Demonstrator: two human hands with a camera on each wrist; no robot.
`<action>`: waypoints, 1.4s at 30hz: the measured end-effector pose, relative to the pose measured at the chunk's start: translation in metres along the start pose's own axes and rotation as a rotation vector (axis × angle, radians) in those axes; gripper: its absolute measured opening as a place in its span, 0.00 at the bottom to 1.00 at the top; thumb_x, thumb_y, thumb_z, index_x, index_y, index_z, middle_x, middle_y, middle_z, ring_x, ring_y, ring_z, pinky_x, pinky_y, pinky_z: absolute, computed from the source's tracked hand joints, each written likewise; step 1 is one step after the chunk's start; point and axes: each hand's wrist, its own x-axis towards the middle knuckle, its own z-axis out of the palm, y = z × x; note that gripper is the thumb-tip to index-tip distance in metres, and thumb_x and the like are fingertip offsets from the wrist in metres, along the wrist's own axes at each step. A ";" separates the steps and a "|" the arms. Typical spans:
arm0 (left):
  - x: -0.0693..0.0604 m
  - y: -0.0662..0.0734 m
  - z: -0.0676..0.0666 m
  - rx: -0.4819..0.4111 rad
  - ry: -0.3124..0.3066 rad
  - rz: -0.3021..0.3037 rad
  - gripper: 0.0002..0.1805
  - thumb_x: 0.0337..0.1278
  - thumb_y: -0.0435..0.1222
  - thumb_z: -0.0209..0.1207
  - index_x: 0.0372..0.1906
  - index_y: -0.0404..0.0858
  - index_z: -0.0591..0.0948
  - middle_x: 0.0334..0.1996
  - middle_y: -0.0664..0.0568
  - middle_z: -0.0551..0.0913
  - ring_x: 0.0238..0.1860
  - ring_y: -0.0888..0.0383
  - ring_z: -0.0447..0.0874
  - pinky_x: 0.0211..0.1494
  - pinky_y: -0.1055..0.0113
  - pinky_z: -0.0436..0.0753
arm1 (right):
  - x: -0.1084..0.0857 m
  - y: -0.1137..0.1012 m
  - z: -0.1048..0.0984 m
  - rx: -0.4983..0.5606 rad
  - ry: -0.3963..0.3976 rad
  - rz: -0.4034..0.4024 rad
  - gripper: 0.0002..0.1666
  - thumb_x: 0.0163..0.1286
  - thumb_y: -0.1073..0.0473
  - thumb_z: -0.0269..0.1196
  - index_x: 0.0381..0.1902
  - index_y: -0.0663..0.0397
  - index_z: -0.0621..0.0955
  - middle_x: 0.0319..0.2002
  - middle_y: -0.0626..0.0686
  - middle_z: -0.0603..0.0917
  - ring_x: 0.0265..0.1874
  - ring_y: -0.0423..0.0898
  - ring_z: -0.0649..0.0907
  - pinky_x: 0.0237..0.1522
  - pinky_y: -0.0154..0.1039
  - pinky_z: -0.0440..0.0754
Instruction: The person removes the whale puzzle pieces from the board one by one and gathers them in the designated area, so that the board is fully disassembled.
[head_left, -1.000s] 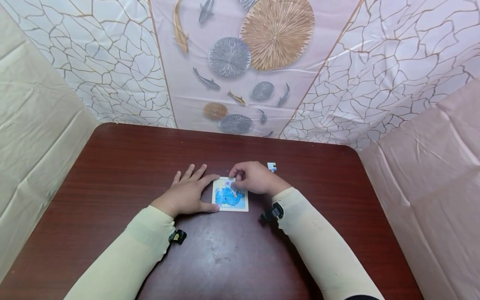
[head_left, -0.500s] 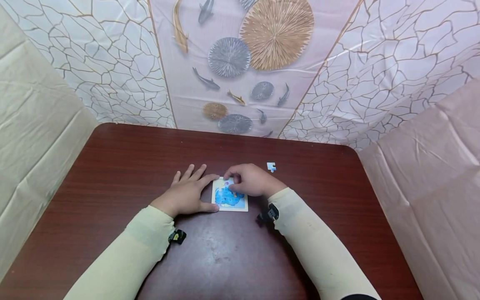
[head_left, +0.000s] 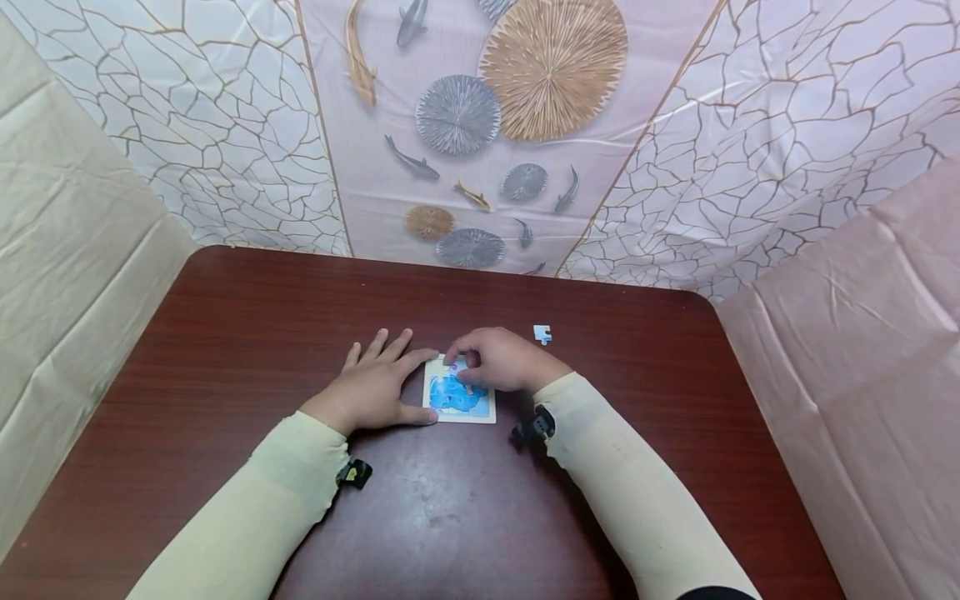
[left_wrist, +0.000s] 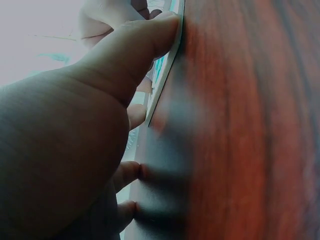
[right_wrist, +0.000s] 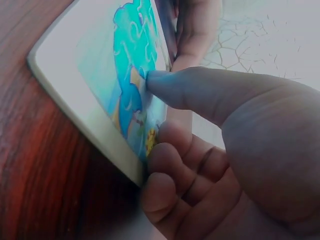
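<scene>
A small square puzzle (head_left: 459, 398) with a pale frame and a blue picture lies on the table. My left hand (head_left: 367, 392) is spread along its left side, the thumb at the lower left corner and the index finger at the upper left. Over the upper right part bends my right hand (head_left: 504, 360). In the right wrist view, my right thumb touches the picture of the puzzle (right_wrist: 92, 70), and other fingers curl beside the frame's edge. Whether a piece is between the thumb and index finger is hidden. One loose piece (head_left: 542, 334) lies beyond the right hand.
The dark red-brown table (head_left: 315, 292) meets a patterned cloth wall (head_left: 480, 208) at the back. Plain cloth hangs on both sides. Each wrist carries a small black camera, the left one (head_left: 356, 474) close above the table.
My right hand has moved slightly left over the puzzle, its fingertips now nearer the upper left part. The left hand stays in place, as does the loose piece.
</scene>
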 end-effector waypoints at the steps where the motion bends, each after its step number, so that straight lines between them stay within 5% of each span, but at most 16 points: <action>1: 0.000 0.000 0.000 0.001 0.000 0.000 0.57 0.58 0.73 0.73 0.90 0.65 0.64 0.95 0.44 0.46 0.94 0.30 0.35 0.88 0.20 0.43 | 0.000 -0.001 -0.001 -0.004 -0.004 -0.001 0.13 0.79 0.55 0.73 0.58 0.36 0.91 0.34 0.46 0.83 0.33 0.44 0.81 0.40 0.40 0.81; 8: 0.001 -0.001 0.001 0.001 0.001 0.003 0.57 0.59 0.73 0.73 0.90 0.65 0.64 0.95 0.44 0.47 0.94 0.30 0.36 0.87 0.19 0.43 | 0.005 -0.007 -0.004 -0.070 -0.045 -0.008 0.13 0.79 0.56 0.73 0.58 0.37 0.90 0.34 0.47 0.83 0.33 0.45 0.82 0.40 0.40 0.81; 17: 0.000 -0.001 0.001 0.000 0.004 0.005 0.57 0.59 0.73 0.73 0.90 0.63 0.65 0.95 0.44 0.47 0.94 0.29 0.36 0.87 0.19 0.43 | 0.006 -0.014 -0.008 -0.144 -0.082 -0.005 0.13 0.79 0.56 0.73 0.58 0.37 0.88 0.44 0.49 0.83 0.44 0.48 0.82 0.52 0.46 0.85; 33: -0.001 0.001 -0.002 -0.009 -0.011 0.000 0.57 0.59 0.72 0.74 0.90 0.64 0.64 0.95 0.44 0.45 0.94 0.30 0.34 0.88 0.19 0.42 | 0.001 -0.013 -0.003 -0.137 -0.010 -0.038 0.12 0.78 0.59 0.74 0.55 0.39 0.88 0.47 0.49 0.83 0.45 0.47 0.82 0.53 0.45 0.86; 42: -0.001 0.003 -0.004 -0.013 -0.010 0.001 0.56 0.60 0.71 0.74 0.90 0.63 0.65 0.95 0.43 0.46 0.94 0.30 0.35 0.87 0.19 0.43 | -0.002 -0.002 0.002 -0.093 0.058 -0.129 0.13 0.78 0.58 0.74 0.56 0.41 0.88 0.49 0.49 0.85 0.46 0.45 0.81 0.53 0.44 0.85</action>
